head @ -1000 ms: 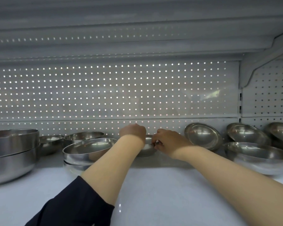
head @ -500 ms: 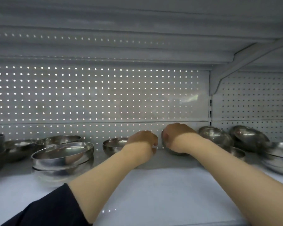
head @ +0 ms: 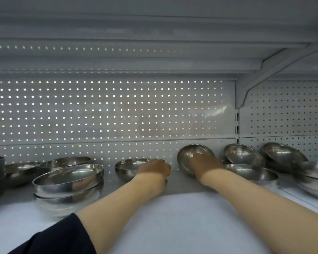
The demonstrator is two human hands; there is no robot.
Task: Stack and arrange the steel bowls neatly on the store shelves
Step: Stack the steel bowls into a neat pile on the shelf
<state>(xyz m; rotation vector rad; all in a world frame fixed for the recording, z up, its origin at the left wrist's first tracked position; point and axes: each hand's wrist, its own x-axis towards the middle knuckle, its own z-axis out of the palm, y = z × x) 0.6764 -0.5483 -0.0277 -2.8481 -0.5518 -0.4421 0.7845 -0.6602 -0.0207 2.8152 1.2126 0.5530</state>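
A small steel bowl (head: 129, 168) sits upright on the white shelf (head: 173, 217) near the perforated back panel (head: 106, 114). The left hand (head: 153, 171) rests at its right rim, fingers curled towards it; whether they actually grip the rim cannot be told from this angle. Just to the right, apart from it, a second small bowl (head: 188, 158) stands tilted on edge against the back panel, its hollow facing forward. The right hand (head: 205, 165) reaches into that hollow with its fingers on the inner surface, and its thumb is hidden.

Further right, two more tilted bowls (head: 243, 155) lean on the panel behind a shallow upright bowl (head: 253, 174). To the left stands a stack of two wide bowls (head: 68, 182), with other bowls behind it.
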